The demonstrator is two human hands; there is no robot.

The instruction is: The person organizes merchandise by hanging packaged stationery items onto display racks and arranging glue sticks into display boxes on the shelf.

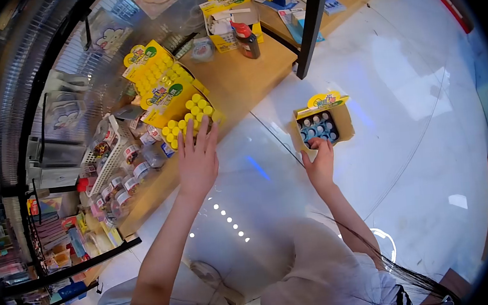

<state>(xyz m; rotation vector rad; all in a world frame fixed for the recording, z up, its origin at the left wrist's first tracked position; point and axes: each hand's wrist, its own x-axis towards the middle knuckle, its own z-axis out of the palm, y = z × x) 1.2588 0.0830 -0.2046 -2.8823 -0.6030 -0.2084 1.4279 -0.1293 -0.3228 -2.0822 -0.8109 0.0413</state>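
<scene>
My left hand [198, 156] is over the near edge of a yellow display box [165, 106] on the wooden shelf, its fingers stretched out beside yellow-capped bottles [196, 108]. Another yellow box [142, 60] of yellow-capped items stands right behind it. On the floor to the right sits an open cardboard box [343, 122] with a yellow header, holding several bottles with pale tops [318, 120]. My right hand [320, 158] reaches to this box's near side, thumb apart and the other fingers curled at the bottles; whether they grip one is hidden.
A white basket [109, 158] and several clear jars [123, 197] stand on the shelf at the left. Farther back are a dark bottle with a red cap [246, 41] and another yellow box [225, 41]. A black shelf post [313, 24] rises near the floor box.
</scene>
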